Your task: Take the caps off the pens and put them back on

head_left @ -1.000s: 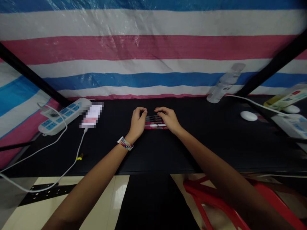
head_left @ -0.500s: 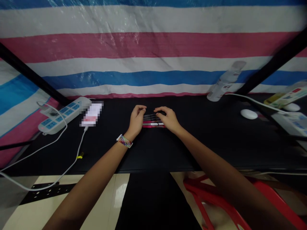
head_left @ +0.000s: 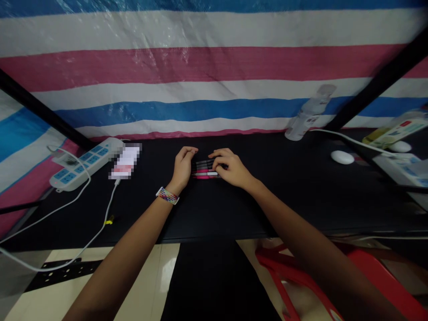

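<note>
Several pens (head_left: 202,165) lie side by side in a row on the black table, between my two hands. The far ones are dark; the near ones show pink and white parts. My left hand (head_left: 183,166) stands on its edge at their left ends, palm inward, fingers bent and grasping nothing. It has a multicoloured woven band (head_left: 168,195) on the wrist. Over the right ends is my right hand (head_left: 233,168), its curved fingers apart and its thumb near the white pen. It covers those ends, so contact there is hard to make out.
On the left lie a power strip (head_left: 88,162) and a blurred-out phone (head_left: 125,161) with a white cable. A clear bottle (head_left: 309,113) stands at the back right, near a white mouse-like object (head_left: 342,157). A red plastic stool (head_left: 301,272) is below the table's edge.
Both hands and the pens have shifted slightly left in the view, partly with the camera. My right fingers are bent more, and the thumb shows near the white pen.
</note>
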A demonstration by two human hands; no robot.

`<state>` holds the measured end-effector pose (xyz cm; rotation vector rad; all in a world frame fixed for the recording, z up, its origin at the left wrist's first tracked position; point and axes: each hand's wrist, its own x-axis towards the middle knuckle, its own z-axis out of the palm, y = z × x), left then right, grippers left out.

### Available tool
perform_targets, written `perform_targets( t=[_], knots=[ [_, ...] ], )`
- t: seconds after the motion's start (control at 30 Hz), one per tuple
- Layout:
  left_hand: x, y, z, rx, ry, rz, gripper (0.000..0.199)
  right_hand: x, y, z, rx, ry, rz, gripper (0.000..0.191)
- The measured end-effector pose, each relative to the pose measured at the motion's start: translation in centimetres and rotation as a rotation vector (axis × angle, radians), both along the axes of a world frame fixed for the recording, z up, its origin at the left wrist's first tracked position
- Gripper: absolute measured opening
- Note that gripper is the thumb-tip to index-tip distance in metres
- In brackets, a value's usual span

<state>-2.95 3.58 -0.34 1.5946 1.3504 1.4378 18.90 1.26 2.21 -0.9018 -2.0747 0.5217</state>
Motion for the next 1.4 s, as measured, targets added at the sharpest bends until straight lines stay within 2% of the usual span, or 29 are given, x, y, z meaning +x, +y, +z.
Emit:
perform_targets(
  t=[0.1,0.2,0.43,0.93,1.1,1.4],
  knots=[
    [0.3,-0.2,0.4,-0.064,-0.268,-0.015,0.015,-0.1,-0.1,0.1,0.048,-0.024,0.071,0.031],
    [0.5,-0.4,0.8,-0.095,-0.354,-0.035,0.013,-0.1,0.0,-0.1,0.059,-0.031,0.091,0.032],
    [0.4,-0.4,1.2,-0.107,-0.357,-0.040,0.013,-0.1,0.1,-0.2,0.029,-0.030,0.080,0.034],
    [0.6,-0.4,1.4,-0.120,-0.323,-0.022,0.019,-0.3,-0.8,0.9,0.032,-0.117,0.139,0.031],
    [0.4,-0.4,1.4,-0.145,-0.382,-0.006,0.017,-0.3,-1.0,0.9,0.060,-0.154,0.145,0.026],
    [-0.2,-0.1,1.5,-0.187,-0.465,-0.008,0.013,-0.3,-1.2,1.1,-0.007,-0.175,0.149,0.025]
  ],
)
